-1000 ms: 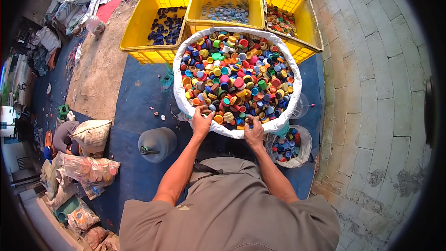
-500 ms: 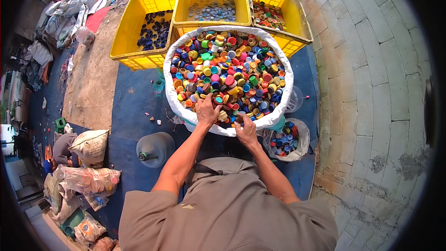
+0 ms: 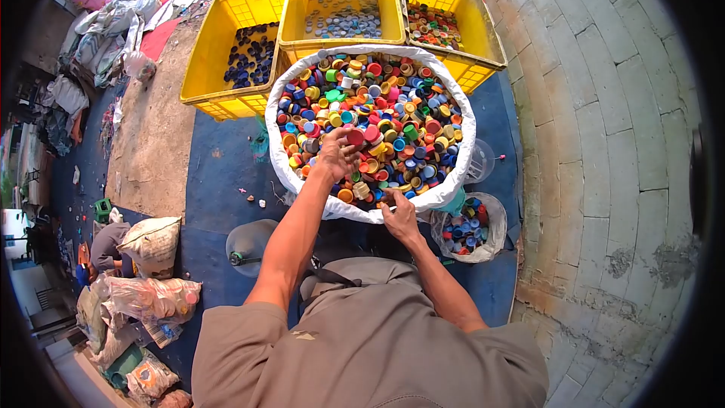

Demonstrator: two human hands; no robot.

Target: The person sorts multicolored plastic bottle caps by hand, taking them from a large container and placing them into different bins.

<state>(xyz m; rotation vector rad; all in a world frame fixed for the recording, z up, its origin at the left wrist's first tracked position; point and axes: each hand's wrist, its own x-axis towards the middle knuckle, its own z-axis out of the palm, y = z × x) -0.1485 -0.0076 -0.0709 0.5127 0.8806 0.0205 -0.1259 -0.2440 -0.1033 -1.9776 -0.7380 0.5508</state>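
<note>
A large white-rimmed sack (image 3: pixel 279 153) in front of me is full of bottle caps (image 3: pixel 411 132) in many colours. My left hand (image 3: pixel 337 157) is over the left-centre of the heap, with a red bottle cap (image 3: pixel 355 137) at its fingertips; the fingers are partly curled round it. At the sack's near edge, my right hand (image 3: pixel 401 216) rests by the rim with its fingers bent over the nearest caps. Whatever its fingertips hold, if anything, is too small and shadowed to make out.
Behind the sack stand three yellow crates: left with dark blue caps (image 3: pixel 198 68), middle with pale caps (image 3: pixel 293 0), right with mixed caps (image 3: pixel 483 26). A clear bag of caps (image 3: pixel 495 230) sits right, a large clear bottle (image 3: pixel 251 248) left. A block wall (image 3: pixel 596 143) runs along the right.
My left hand has moved up and away from me over the heap, and a red bottle cap now shows at its fingertips. My right hand stays near the rim, shifted slightly.
</note>
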